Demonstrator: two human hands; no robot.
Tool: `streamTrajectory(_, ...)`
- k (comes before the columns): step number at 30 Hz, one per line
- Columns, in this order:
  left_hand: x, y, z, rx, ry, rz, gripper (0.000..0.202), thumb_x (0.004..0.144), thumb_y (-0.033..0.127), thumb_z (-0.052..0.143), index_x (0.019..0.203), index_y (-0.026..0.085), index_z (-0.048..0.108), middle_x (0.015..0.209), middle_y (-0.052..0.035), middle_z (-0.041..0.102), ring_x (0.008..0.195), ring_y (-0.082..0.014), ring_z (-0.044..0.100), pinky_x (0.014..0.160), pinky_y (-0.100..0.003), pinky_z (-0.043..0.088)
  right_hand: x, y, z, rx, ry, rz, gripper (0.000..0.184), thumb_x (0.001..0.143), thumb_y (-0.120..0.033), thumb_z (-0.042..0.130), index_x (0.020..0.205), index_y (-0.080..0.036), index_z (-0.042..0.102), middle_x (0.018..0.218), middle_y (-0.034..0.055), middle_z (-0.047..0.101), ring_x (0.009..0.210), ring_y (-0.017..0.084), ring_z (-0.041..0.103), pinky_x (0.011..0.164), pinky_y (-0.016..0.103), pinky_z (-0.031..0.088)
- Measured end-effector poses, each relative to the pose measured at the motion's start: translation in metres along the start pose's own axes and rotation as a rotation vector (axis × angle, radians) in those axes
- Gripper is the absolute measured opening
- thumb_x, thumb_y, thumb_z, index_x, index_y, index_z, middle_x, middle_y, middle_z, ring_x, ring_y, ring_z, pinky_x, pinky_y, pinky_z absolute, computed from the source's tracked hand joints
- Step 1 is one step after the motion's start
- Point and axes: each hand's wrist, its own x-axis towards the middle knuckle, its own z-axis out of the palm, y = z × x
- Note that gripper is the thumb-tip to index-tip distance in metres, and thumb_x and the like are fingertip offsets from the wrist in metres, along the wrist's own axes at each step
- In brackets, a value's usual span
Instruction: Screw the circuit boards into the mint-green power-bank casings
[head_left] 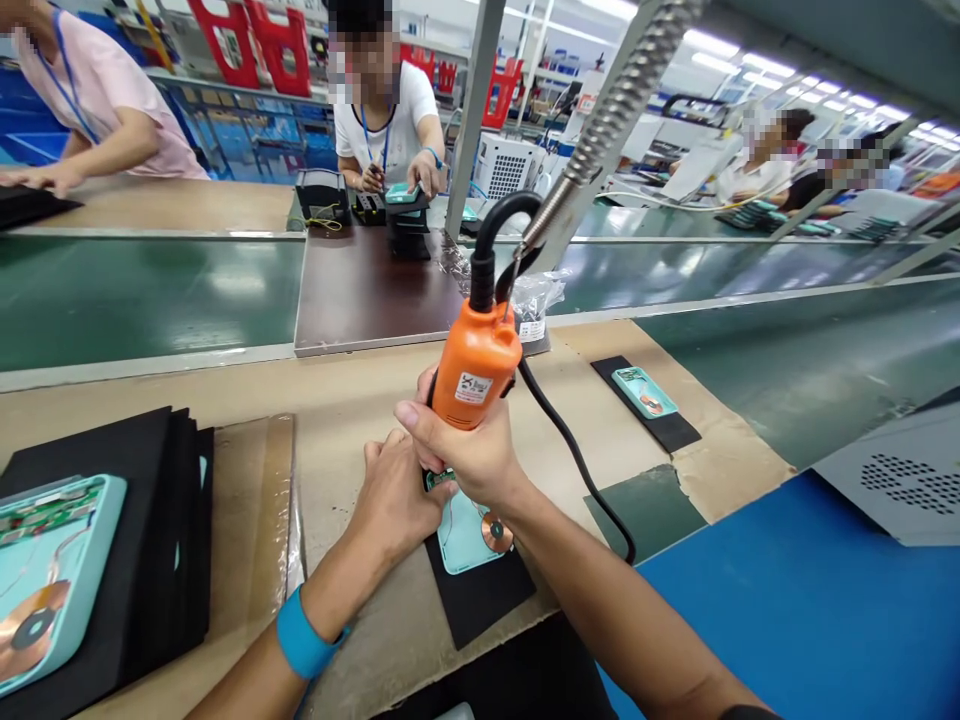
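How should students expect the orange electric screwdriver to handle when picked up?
The orange electric screwdriver is probably light, since one right hand holds it upright. Its thick black cable looks springy, so it may tug sideways.

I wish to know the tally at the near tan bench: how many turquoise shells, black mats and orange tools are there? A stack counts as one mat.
Turquoise plastic shells with copper coils: 3
Black mats, one a stack: 3
Orange corded electric screwdriver, in the right hand: 1
Total: 7
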Motion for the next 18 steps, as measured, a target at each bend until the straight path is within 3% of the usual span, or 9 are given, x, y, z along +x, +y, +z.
streamTrajectory(6,-0.0007,0.0041,-0.0025,0.003,-0.012,-0.040,0.056,0.079,0.009,0.072,0.133,0.023,0.069,0.130,-0.0132,0.080,0.122,-0.0422,0.069,0.094,-0.055,0.046,0.0024,0.0030,-0.0025,0.033,-0.073,0.010,0.050,0.084,-0.044,0.100,0.083,-0.024,0.055,0.054,-0.0112,0.046,0.045,0.008,0.041,0.044,0.023,0.036)
streamTrajectory(14,0.0002,0.0016,-0.0007,-0.023,0.044,0.005,0.064,0.080,0.011,0.076,0.142,0.025,0.067,0.136,-0.0127,0.077,0.136,-0.0422,0.065,0.113,-0.058,0.045,0.0000,-0.0014,0.0033,-0.065,-0.022,0.010,0.049,0.079,-0.045,0.102,0.081,-0.022,0.058,0.063,-0.0079,0.050,0.050,0.008,0.042,0.045,0.024,0.037)
streamTrajectory(18,0.0012,0.0013,-0.0009,-0.037,0.042,0.002,0.065,0.078,0.011,0.077,0.141,0.025,0.068,0.136,-0.0116,0.077,0.132,-0.0412,0.067,0.111,-0.055,0.047,0.0021,-0.0001,0.0044,-0.080,-0.038,0.023,0.051,0.079,-0.046,0.101,0.078,-0.023,0.056,0.062,-0.0078,0.049,0.051,0.008,0.041,0.045,0.024,0.035)
